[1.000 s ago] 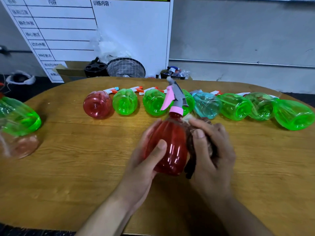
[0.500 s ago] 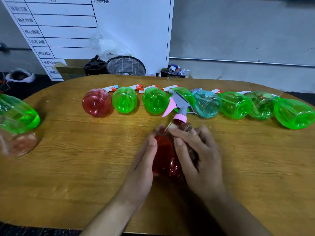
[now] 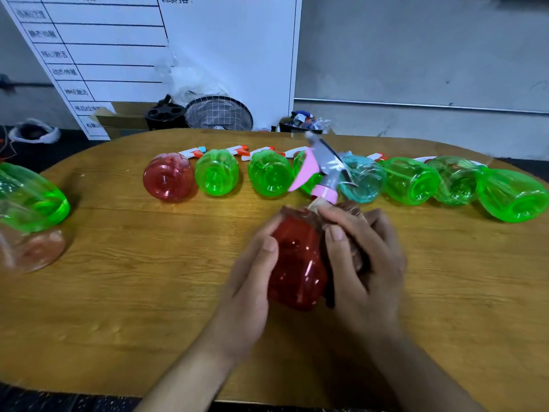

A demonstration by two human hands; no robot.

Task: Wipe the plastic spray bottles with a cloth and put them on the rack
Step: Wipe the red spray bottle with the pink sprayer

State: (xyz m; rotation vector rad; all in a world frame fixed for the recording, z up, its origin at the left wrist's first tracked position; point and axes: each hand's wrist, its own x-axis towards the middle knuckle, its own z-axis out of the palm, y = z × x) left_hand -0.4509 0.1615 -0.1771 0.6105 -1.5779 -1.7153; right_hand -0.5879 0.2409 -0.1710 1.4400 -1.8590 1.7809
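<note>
**Red bottle raised and turned between both hands**

Since half a second ago, the red spray bottle (image 3: 297,263) has been lifted a little and turned, so that more of its red body is exposed between the hands, and its pink and grey spray head (image 3: 322,173) now stands higher against the row behind.

Head view: the red spray bottle is held above the middle of the wooden surface (image 3: 133,292), nearer the front edge than the back, spray head pointing away and tilted slightly right. The left hand (image 3: 249,281) is wrapped round the bottle's left side, thumb laid across the front, its fingers curled behind the body in a grip. The right hand (image 3: 365,257) is curled over the right shoulder of the bottle, and a dark brown cloth (image 3: 353,209) is pressed under its fingers against the plastic; only a small part of the cloth can be seen.

Along the back edge a row of bottles lies on its side, bases towards the camera: one red lying bottle (image 3: 167,176) at the left end, then green bottles (image 3: 216,176), a pale blue bottle (image 3: 362,179) partly hidden behind the spray head, and more green ones towards the right edge. At the left edge a green bottle (image 3: 32,197) is seen above a clear, pinkish one (image 3: 35,248), both blurred. Behind the surface a whiteboard (image 3: 178,55) leans against the wall, with a wire basket (image 3: 218,113) at its foot.
</note>
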